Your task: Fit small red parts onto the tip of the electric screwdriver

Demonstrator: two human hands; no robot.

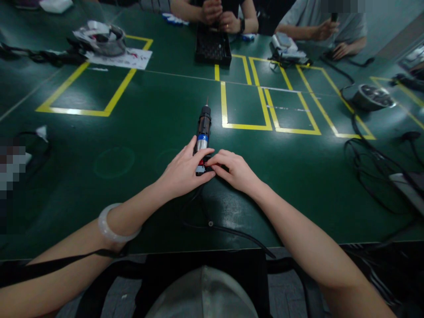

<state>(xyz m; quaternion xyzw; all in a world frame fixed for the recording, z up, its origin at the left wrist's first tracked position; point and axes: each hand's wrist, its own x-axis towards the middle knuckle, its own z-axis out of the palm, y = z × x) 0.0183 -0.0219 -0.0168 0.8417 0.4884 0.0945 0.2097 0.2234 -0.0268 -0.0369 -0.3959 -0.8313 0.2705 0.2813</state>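
Observation:
An electric screwdriver (203,128) lies on the green table (139,132), its bit pointing away from me and its black cable (228,232) trailing back to the near edge. My left hand (183,170) rests on the tool's rear end, fingers curled along its left side. My right hand (233,170) meets it from the right, fingertips pinching the rear part of the tool. Both hands touch the screwdriver's back end; what the fingertips press there is hidden. A pale bangle (112,225) sits on my left wrist.
Yellow tape rectangles (247,106) mark the table. A black tray (213,46) stands before another person's hands (217,15) at the far edge. A second person (326,31) sits far right. Cables (367,163) and a round device (372,96) lie right; a bowl and papers (109,44) lie far left.

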